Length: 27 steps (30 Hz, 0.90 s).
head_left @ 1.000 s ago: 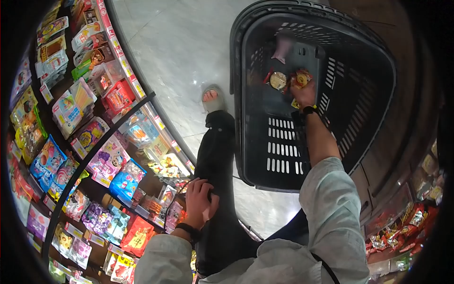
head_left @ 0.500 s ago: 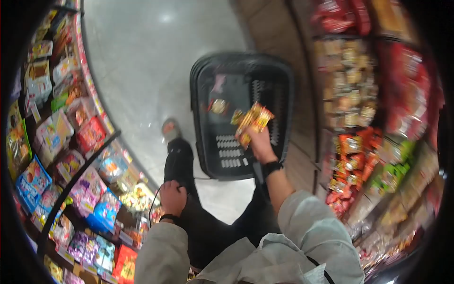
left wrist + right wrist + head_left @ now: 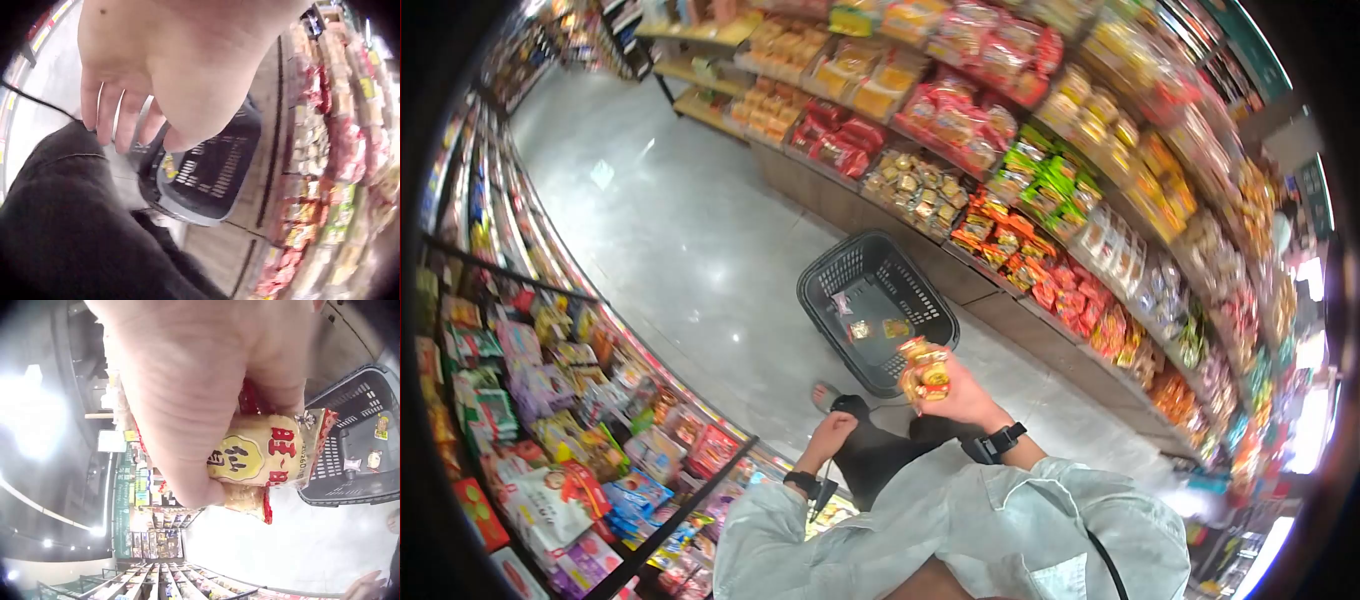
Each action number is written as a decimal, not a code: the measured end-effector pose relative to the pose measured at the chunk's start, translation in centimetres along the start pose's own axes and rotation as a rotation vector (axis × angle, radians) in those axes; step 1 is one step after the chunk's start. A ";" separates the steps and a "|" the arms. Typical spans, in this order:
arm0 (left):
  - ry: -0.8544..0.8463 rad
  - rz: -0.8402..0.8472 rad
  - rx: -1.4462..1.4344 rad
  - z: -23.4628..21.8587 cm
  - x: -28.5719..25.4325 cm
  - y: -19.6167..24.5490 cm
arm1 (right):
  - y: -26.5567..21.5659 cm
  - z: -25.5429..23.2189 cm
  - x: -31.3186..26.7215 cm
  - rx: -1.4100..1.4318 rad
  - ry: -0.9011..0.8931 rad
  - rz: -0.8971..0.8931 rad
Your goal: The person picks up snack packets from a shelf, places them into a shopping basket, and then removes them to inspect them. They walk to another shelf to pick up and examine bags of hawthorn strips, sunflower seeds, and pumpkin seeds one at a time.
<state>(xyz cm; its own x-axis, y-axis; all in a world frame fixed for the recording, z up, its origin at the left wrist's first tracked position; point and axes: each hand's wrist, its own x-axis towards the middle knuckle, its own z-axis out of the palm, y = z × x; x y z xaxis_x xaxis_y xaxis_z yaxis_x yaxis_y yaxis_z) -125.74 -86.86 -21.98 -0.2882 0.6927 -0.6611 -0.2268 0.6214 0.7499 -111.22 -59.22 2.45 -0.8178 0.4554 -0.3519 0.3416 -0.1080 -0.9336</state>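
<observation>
My right hand (image 3: 962, 392) grips a small bunch of rice cracker packets (image 3: 924, 368) above the near end of a black shopping basket (image 3: 826, 325). In the right wrist view, the thumb lies along a clear and red cracker packet (image 3: 275, 453), with more wrappers behind it. Three small packets lie on the basket's floor: a pale pink one (image 3: 352, 464), a whitish one (image 3: 374, 460) and a yellow-green one (image 3: 381, 427). My left hand (image 3: 169, 69) holds nothing and hangs over the dark trouser leg (image 3: 69, 212), its fingers loosely bent.
On the right runs a stepped shelf with bagged snacks, including red packs (image 3: 840, 138) and green packs (image 3: 1045, 170), above a wooden base (image 3: 980, 290). Bagged sweets (image 3: 550, 505) fill the left shelf behind a black rail (image 3: 680, 510). Grey floor (image 3: 650, 220) lies between.
My right hand has lifted the cracker packets up out of the basket and towards my body. The head view has swung up and right, bringing the right shelf in. The left hand stays near the leg.
</observation>
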 end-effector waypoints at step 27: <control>-0.507 0.190 0.403 27.7 -11.6 18.6 | 14.1 -5.7 -30.5 0.438 0.467 0.037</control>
<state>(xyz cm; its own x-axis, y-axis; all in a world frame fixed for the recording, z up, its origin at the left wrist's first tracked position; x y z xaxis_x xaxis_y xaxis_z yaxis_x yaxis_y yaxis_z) -100.87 -73.24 -0.98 0.2061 0.8285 -0.5207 0.1774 0.4917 0.8525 -78.79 -69.59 0.43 -0.4869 0.7709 -0.4107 0.0644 -0.4372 -0.8970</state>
